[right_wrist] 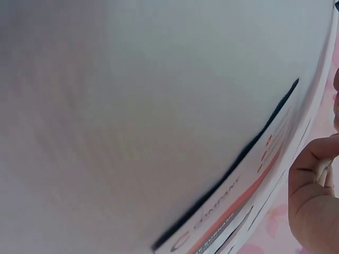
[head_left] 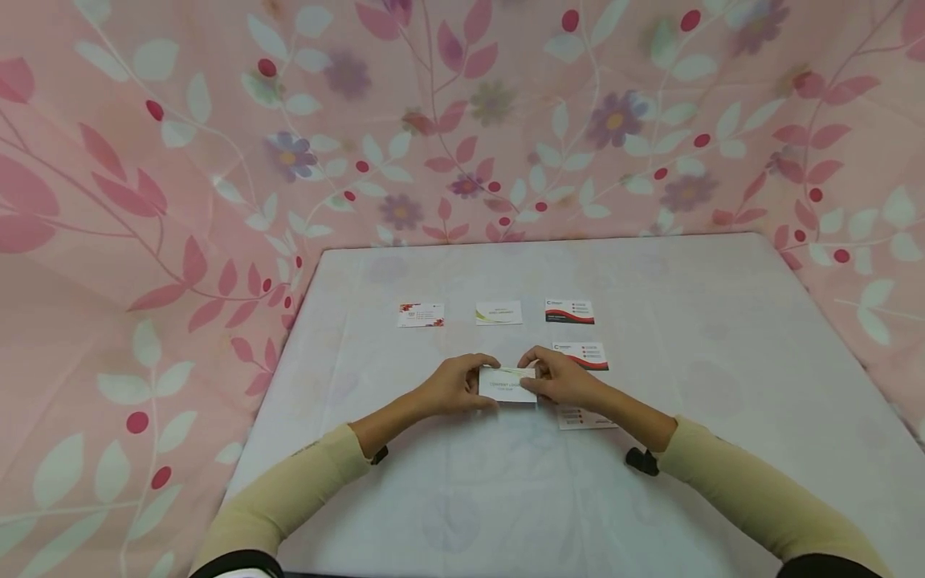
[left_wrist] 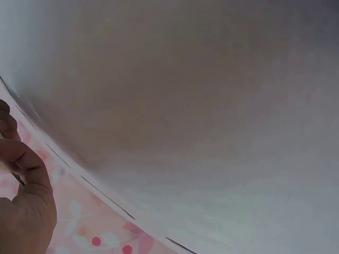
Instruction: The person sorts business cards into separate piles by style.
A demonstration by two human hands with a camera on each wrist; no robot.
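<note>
Left hand (head_left: 454, 387) and right hand (head_left: 567, 380) pinch a white card (head_left: 502, 390)
Light pressure at its edges is best, to avoid bending it.

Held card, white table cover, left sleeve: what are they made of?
Held card: probably paper card stock, matte-looking; flat, straight-edged, printed.
White table cover: dull, with faint creases; thin cloth or plastic sheeting, can't tell which.
Left sleeve: likely soft fabric, matte; fits closely, shows no shine.
</note>
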